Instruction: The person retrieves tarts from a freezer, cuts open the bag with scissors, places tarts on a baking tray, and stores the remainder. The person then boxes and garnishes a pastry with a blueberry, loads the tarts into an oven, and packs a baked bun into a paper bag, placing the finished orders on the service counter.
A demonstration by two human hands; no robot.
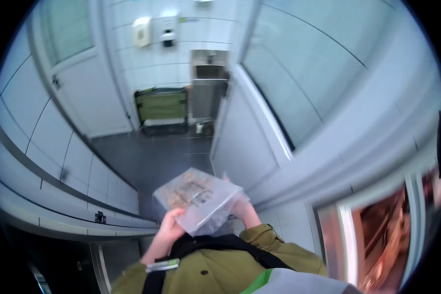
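A clear plastic bag (201, 196) with printed dark text and brownish contents is held up in front of my body. My left hand (171, 226) grips its lower left edge, the thumb lying on top of the plastic. At the bag's right side is my right hand (240, 203), partly covered by the plastic, its fingers closed round that edge. What is inside the bag is blurred and hard to make out.
An open white door (250, 132) stands at the right of the doorway, a closed white door (85, 93) at the left. Ahead are a metal sink (209, 72), a folded green cot (161, 106) and wall dispensers (142, 32). A window-like opening (382, 240) shows reddish-brown items at right.
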